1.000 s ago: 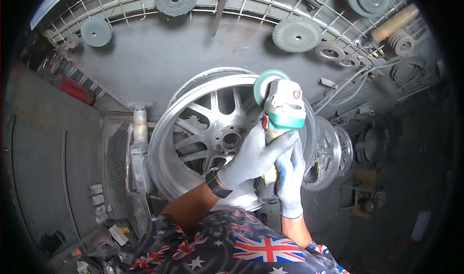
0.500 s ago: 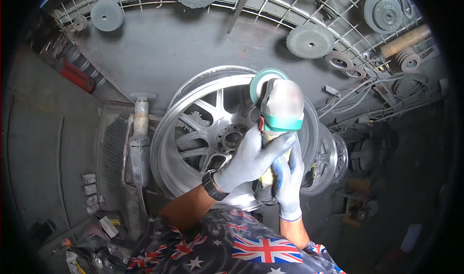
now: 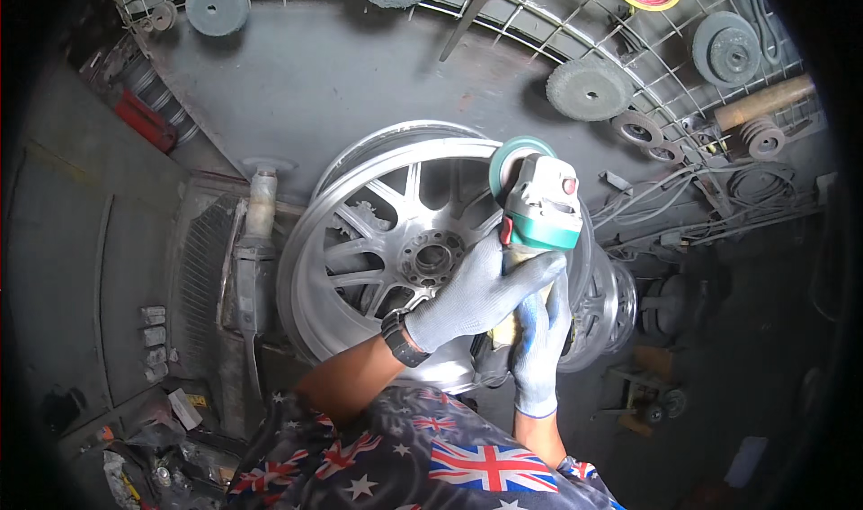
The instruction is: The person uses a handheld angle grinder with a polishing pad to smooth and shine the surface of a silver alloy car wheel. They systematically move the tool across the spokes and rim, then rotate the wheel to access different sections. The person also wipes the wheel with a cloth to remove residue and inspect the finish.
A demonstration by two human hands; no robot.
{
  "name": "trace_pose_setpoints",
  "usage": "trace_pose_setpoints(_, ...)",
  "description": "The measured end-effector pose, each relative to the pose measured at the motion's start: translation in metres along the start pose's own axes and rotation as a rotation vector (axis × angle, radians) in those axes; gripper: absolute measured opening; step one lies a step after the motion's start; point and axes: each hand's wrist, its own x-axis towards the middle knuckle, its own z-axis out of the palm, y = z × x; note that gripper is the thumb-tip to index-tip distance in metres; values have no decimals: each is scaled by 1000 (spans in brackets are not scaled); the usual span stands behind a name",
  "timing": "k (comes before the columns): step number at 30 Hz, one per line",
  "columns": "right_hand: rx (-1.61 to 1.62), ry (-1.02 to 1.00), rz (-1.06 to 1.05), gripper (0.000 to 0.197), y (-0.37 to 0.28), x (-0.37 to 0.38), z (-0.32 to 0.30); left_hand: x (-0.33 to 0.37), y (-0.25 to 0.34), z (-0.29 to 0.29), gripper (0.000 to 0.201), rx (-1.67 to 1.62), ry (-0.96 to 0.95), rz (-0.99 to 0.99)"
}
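An angle grinder (image 3: 542, 203) with a white and green head is held over the right side of a silver alloy wheel (image 3: 321, 335). Its green-edged disc (image 3: 509, 170) lies at the wheel's upper right rim; whether it touches the metal I cannot tell. My left hand (image 3: 467, 294), in a grey knit glove, is closed round the grinder's body just below the green band. Lower on the body, my right hand (image 3: 541, 335), gloved with blue patches, grips it too. Yellowish wrapping shows between the hands. The wheel's spokes and hub stand to the left of the grinder.
More wheels (image 3: 620, 308) stand behind at the right. A metal post (image 3: 258, 267) rises left of the wheel. Abrasive discs (image 3: 589, 89) and a wrench (image 3: 475, 11) hang on the wire rack at the back. Cables (image 3: 665, 191) run along the right wall.
The grinder and both hands have shifted slightly right along the wheel's rim. My view has moved a little, so the rack sits lower and further right.
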Motion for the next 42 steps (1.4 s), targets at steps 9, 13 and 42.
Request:
trace_pose_setpoints(9,-76,-80,-52,71,-2,1,10,-17,4,-13,37,-36,73,-45)
trace_pose_setpoints(13,-2,-42,19,71,-6,0,11,-13,3,-11,38,9,71,-7)
trace_pose_setpoints(42,-107,-109,-30,72,-2,0,21,-31,8,-22,35,-27,132,3)
